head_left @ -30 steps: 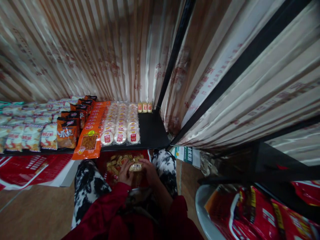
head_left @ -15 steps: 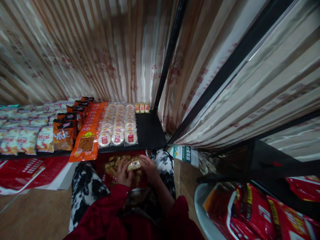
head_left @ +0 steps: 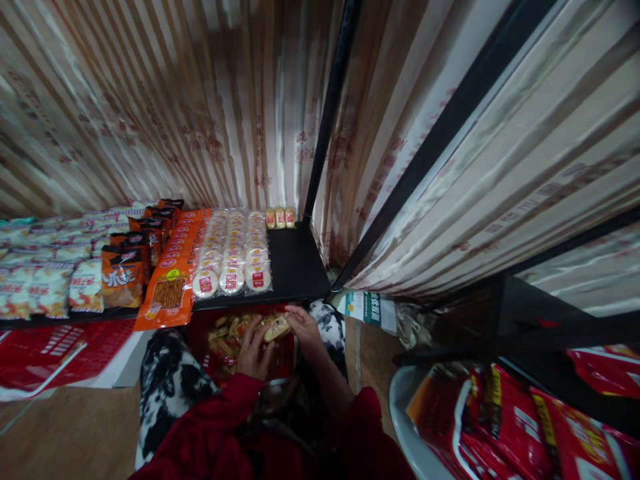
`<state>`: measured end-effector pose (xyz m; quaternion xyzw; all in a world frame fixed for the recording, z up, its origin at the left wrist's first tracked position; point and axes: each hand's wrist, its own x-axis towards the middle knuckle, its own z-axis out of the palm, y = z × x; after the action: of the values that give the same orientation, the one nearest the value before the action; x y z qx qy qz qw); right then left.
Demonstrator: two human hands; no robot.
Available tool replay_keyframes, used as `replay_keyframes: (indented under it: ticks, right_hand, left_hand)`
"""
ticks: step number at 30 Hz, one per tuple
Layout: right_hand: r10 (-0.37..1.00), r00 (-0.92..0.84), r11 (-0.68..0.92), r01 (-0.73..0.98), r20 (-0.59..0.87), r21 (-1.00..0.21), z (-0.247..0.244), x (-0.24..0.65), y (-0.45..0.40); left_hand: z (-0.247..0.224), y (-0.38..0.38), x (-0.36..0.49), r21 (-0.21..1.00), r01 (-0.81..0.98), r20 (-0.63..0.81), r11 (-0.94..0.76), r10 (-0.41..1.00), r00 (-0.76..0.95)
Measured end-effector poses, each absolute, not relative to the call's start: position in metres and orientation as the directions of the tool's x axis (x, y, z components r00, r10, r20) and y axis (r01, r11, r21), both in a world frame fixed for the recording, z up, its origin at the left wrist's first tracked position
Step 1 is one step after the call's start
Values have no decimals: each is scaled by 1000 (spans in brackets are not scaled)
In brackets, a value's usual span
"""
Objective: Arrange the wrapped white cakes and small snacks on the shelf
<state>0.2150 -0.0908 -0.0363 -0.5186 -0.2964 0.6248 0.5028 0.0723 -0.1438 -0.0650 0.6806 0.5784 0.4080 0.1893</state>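
Between my knees, my left hand and my right hand hold one small gold-wrapped snack packet from either side, with the fingers of both closed on it. Below them lies a red bag with many more gold-wrapped packets in it. On the black shelf in front of me, three such packets stand side by side at the back. Left of them run three rows of round white wrapped crackers.
Further left on the shelf are an orange snack pouch, orange-brown bags and white snack bags. A dark post rises at the shelf's back corner. At right stands a pale tub with red packages.
The packet in my hands has turned from nearly level to slanted, its right end higher. My view has shifted slightly; the goods on the shelf are the same.
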Motion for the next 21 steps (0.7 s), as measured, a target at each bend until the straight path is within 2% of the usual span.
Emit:
replay_keyframes:
  ticks: [14,21]
  right_hand:
    - [919,55,-376,-178,-390,-910,-36,223,-73]
    - [902,56,-420,-110,-427,-901,-18,224,-68]
  left_hand:
    - [-62,-131,75,643,722,331,-257,943,41]
    - [-46,-125,79,663,711,301,-235,953,34]
